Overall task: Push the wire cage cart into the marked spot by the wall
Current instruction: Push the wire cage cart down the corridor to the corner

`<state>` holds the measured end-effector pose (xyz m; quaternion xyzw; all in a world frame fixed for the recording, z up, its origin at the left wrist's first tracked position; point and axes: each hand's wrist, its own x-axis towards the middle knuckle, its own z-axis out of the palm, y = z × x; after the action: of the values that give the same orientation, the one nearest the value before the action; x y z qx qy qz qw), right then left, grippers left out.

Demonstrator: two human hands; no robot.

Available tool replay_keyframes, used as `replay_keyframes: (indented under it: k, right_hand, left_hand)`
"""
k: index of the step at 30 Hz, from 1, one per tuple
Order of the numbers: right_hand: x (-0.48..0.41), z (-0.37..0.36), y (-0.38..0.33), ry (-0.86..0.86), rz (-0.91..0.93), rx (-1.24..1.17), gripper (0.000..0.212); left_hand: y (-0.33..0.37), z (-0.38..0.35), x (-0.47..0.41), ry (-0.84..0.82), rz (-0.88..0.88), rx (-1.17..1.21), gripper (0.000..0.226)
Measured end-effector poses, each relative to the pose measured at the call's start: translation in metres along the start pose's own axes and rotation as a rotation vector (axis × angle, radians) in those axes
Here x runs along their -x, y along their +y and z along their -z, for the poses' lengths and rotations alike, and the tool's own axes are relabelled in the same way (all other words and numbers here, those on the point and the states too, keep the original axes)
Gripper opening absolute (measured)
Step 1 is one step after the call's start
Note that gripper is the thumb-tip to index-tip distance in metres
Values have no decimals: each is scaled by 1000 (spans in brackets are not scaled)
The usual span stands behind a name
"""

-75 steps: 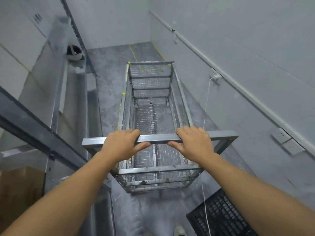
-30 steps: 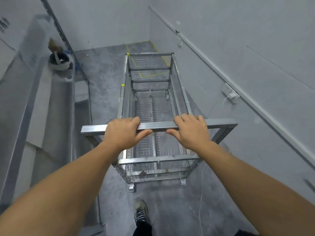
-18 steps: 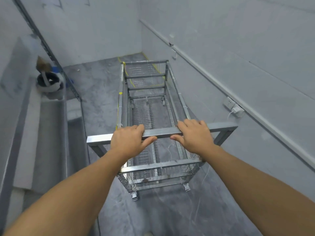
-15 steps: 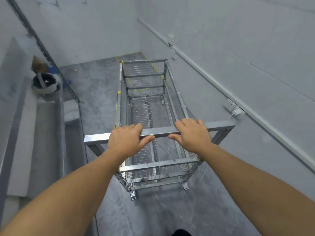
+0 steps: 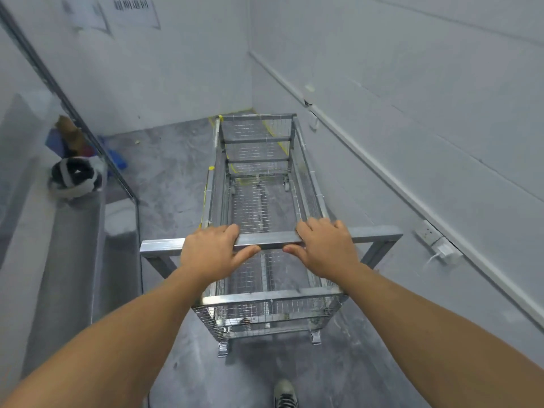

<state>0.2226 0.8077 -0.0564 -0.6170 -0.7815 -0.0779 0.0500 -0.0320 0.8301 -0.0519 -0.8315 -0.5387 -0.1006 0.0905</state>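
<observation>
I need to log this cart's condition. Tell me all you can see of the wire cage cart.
The cart is a long, narrow, open-topped cage of silvery metal bars with wire mesh sides and floor. It looks empty. It stands upright on small casters on the grey floor, lengthwise beside the right wall, its far end over yellow tape lines. A wide handle bar spans the near end, gripped by the left hand and right hand.

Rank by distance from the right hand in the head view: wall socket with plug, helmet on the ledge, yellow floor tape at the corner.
From the right hand on the cart handle:
1. Wall socket with plug, on the wall to the right, nearest.
2. Helmet, on the ledge far to the left.
3. Yellow floor tape, ahead by the end wall, seen through the cart mesh, farthest.
</observation>
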Motion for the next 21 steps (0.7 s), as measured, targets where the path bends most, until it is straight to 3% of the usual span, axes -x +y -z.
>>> replay_keyframes:
  k: [14,21]
  right_hand:
    - [-184,-37,84,-13,27,-57,60]
    - [-288,-65,125,72,37,-43,60]
  left_hand:
    - [-44,-53,-190,-22,3,-7,66]
    - [-74,-83,-293,-55,39,-19,64]
